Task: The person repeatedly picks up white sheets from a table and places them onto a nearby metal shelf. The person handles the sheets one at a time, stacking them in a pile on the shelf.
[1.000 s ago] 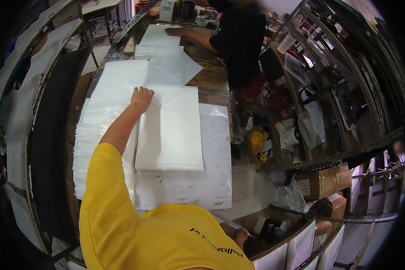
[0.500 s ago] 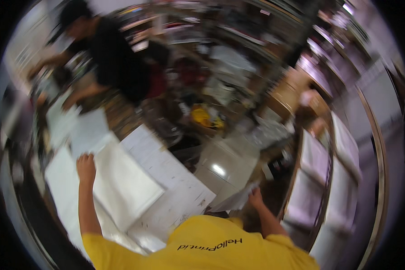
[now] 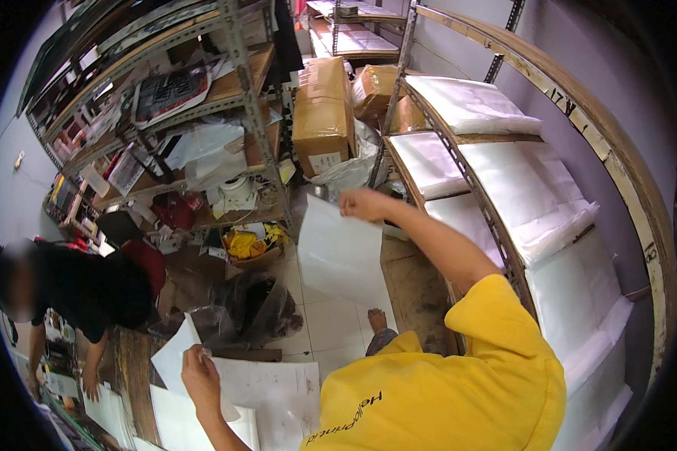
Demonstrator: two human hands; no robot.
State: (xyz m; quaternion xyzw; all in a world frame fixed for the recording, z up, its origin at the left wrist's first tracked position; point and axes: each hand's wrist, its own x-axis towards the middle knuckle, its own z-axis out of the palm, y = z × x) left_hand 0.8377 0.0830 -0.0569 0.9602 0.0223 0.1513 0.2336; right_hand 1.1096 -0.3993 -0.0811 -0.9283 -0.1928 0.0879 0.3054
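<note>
My right hand is raised over the floor, its fingers closed on the top corner of a white sheet that hangs down flat. Lower at the left, my left hand pinches another white sheet, which tilts up over the worktable. Beneath that hand lie more white sheets and a pale, scuffed board. My left forearm covers part of them.
Racks of white sheet stacks stand close on my right. A cluttered metal shelf and cardboard boxes are ahead. A person in black leans over the table at far left. Clear plastic lies near the table.
The view has swung to the right. My right hand has risen with its sheet, from low beside my body to out in front. My left hand now holds a sheet tilted up above the table.
</note>
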